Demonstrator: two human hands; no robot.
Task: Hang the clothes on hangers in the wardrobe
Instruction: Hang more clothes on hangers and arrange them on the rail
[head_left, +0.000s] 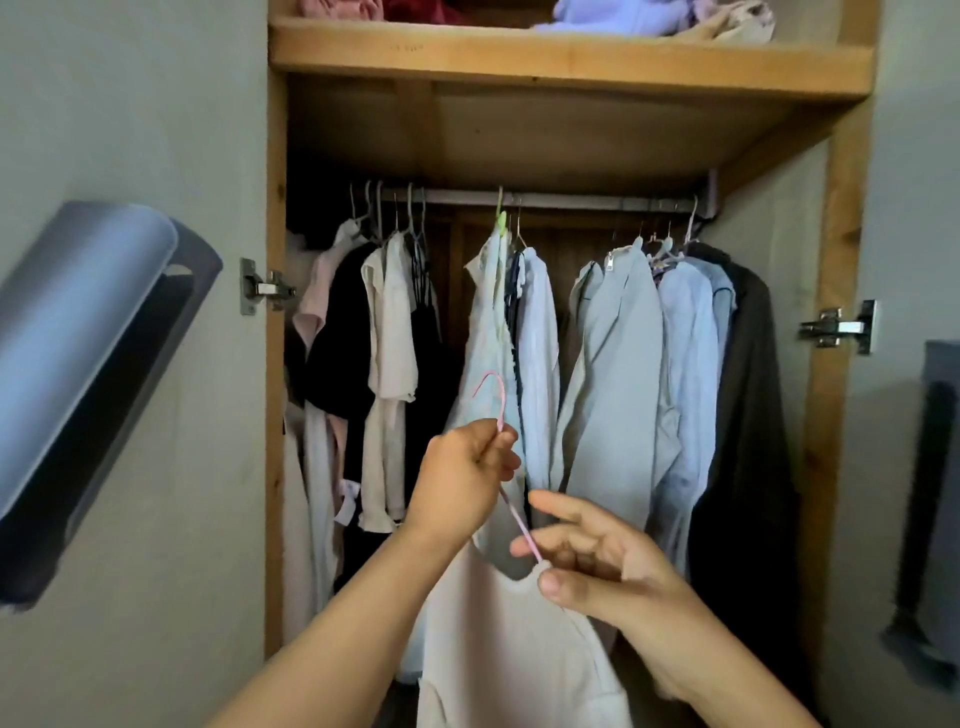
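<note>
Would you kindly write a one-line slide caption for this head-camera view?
Left hand grips a pink hanger carrying a white top, right hand at its shoulder, before the wardrobe rail.

This is a home bedroom closet: an open wooden wardrobe (836, 364) with shirts and jackets (618, 374) on a metal hanging rail (571, 200), folded clothes (623, 15) on the shelf (566, 65) above.
</note>
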